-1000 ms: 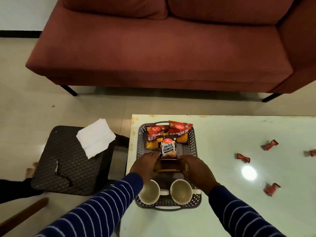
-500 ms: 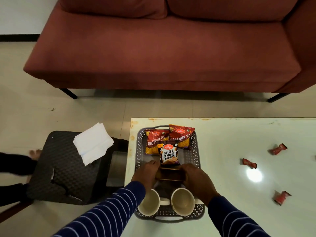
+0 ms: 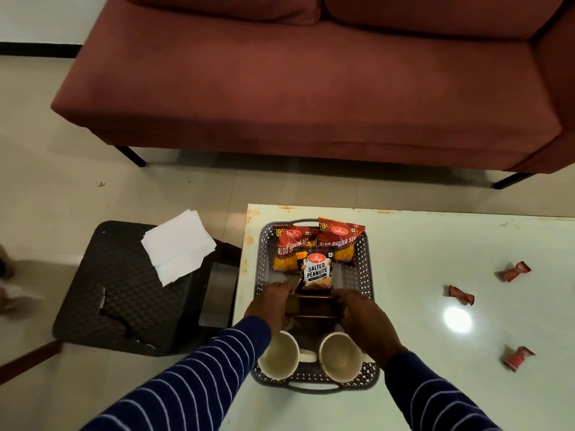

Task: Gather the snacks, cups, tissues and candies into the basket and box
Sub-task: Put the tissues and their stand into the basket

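A grey perforated plastic basket [image 3: 368,265] sits on the glossy white worktop [image 3: 420,262], holding crinkly foil snacks [image 3: 315,270] and two round cups [image 3: 340,356]. Both hands, left [image 3: 269,303] and right [image 3: 361,315], have their fingers curled round a small brown box [image 3: 312,306] inside it. Red-wrapped candies [image 3: 461,295] lie scattered on the worktop to the right.

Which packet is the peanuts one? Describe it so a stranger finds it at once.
Find the grey basket on the white table. At its far end lie two red snack packets; the peanuts packet rests against them, smaller, dark, lettered SALTED PEANUTS in white.
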